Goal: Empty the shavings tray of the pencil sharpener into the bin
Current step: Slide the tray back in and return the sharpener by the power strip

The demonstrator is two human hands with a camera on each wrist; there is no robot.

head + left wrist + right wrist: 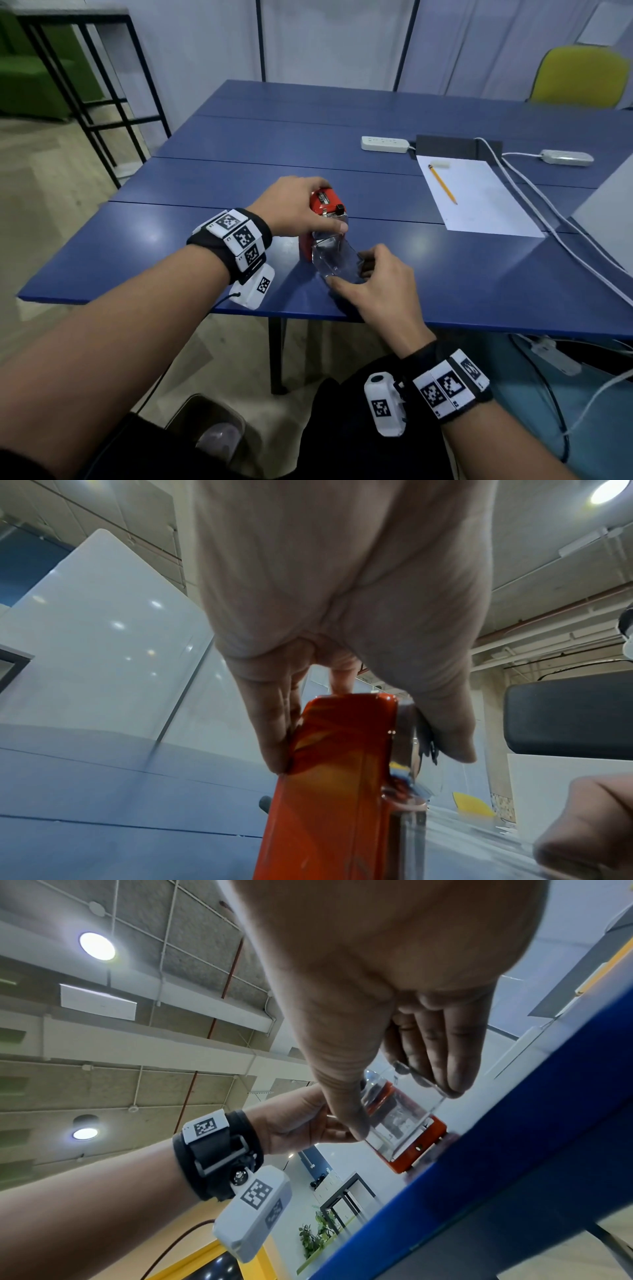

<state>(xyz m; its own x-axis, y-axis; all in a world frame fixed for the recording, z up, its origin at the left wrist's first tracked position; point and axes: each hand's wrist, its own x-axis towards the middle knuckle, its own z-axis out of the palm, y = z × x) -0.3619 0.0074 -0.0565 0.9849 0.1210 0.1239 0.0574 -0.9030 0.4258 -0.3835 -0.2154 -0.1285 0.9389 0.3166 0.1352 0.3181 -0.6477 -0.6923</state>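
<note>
My left hand [297, 205] sits on top of the red pencil sharpener [327, 202], which stands on the blue table [428, 274] near its front edge. The fingers are curled over the far side of the body and the thumb [334, 224] presses on the near side, so the sharpener is clamped between them. In the left wrist view one finger [270, 723] lies flat along the left face of the orange-red body [335, 777], and the thumb comes down on its right side, beside the clear front part.

My right hand [380, 284] holds the clear shavings tray [337, 260]. The tray sticks out from the lower front of the sharpener towards me, tilted a little, and its inner end still touches the sharpener body. In the right wrist view the thumb [342, 1096] is on one side wall of the tray [400, 1118] and the other fingers [441, 1058], pressed together, are on the opposite upper edge, so the tray is pinched between them. I cannot tell how much is inside the tray.

Below my left forearm, on the floor, stands the bin [212, 428], dark with a pale liner. To the right of my right fingers, well apart, lies a sheet of paper [479, 202] with a yellow pencil [442, 183] on it.
</note>
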